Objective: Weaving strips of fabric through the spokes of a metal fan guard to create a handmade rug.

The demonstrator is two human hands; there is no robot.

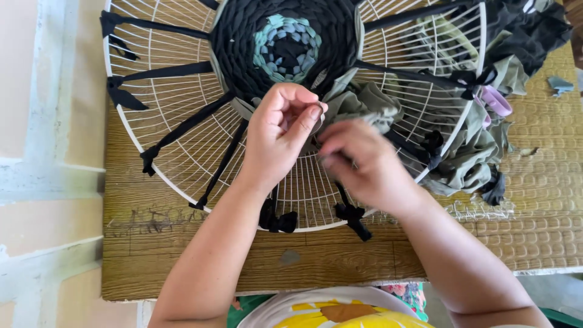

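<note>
A round white wire grille lies on a wooden board, with black fabric strips tied from its rim to the middle like spokes. At the centre sits a woven round mat, black with a teal ring. My left hand pinches an olive-green fabric strip just below the weave. My right hand, slightly blurred, grips the same strip beside it, over the lower part of the grille.
A heap of olive and black cloth lies on and past the grille's right side, with a lilac scissors handle poking out. A small grey scrap rests at the far right. Pale floor lies left of the board.
</note>
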